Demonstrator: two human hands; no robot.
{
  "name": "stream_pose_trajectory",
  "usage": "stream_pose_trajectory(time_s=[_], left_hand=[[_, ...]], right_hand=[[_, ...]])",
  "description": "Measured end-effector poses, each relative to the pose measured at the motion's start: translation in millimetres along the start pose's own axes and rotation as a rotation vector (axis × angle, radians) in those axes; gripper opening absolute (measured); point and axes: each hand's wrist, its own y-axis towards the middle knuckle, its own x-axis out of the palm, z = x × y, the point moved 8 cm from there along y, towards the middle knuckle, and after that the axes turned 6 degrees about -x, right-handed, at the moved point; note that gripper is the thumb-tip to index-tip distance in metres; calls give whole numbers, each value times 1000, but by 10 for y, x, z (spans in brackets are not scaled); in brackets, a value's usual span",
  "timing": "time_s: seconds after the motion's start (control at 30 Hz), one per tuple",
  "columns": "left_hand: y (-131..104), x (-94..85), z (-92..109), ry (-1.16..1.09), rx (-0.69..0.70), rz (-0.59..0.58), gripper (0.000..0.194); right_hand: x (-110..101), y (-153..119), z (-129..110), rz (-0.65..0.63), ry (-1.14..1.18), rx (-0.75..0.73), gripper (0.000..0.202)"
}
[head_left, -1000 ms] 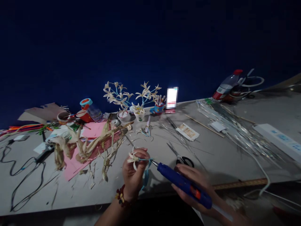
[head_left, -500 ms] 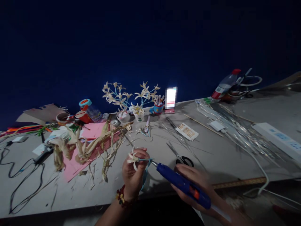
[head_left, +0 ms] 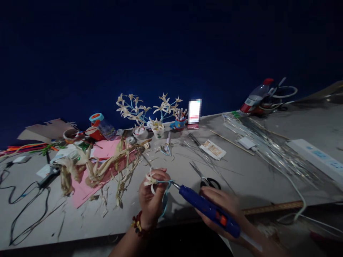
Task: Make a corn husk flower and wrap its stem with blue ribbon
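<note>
My left hand (head_left: 153, 191) pinches a small handmade flower (head_left: 151, 181) with pale petals by its thin stem. A light blue strip (head_left: 165, 204) hangs from the stem beneath my fingers. My right hand (head_left: 218, 207) is wrapped round a blue hot glue gun (head_left: 205, 207) with an orange part and a clear glue stick at its rear. The metal nozzle points left and meets or nearly touches the blue stem beside my left fingertips. Just beyond my right hand lie scissors (head_left: 205, 177) with black handles, blades apart.
Dried corn husks (head_left: 96, 167) lie over pink paper (head_left: 83, 192) on the left. Potted husk flowers (head_left: 158, 125), a pen cup (head_left: 180, 124) and a lit phone (head_left: 194, 111) stand along the wall. Metal wires (head_left: 276, 150), a white power strip (head_left: 317, 157) and a bottle (head_left: 255, 98) are on the right.
Almost nothing differs. Both hands keep their places, with the glue gun's nozzle still at the flower's stem; the view has shifted very slightly.
</note>
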Motion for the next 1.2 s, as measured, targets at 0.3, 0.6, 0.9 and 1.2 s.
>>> stream_pose_trajectory(time_s=[0.3,0.6,0.9,1.2], left_hand=[[4,-38,-22,-25,-29,49,7],[-25,-72,-76,-20,-83,97,8],[-11,-36,-29,-56,-46,62,5],[-18,-90,-67,-58,-116,128,9]], right_hand=[[36,-37,17,10,-1,2,11],[88,17,28,-40,4,13,8],[121,36,20,9,36,-39,17],[78,-15,32,-15,-44,-12,9]])
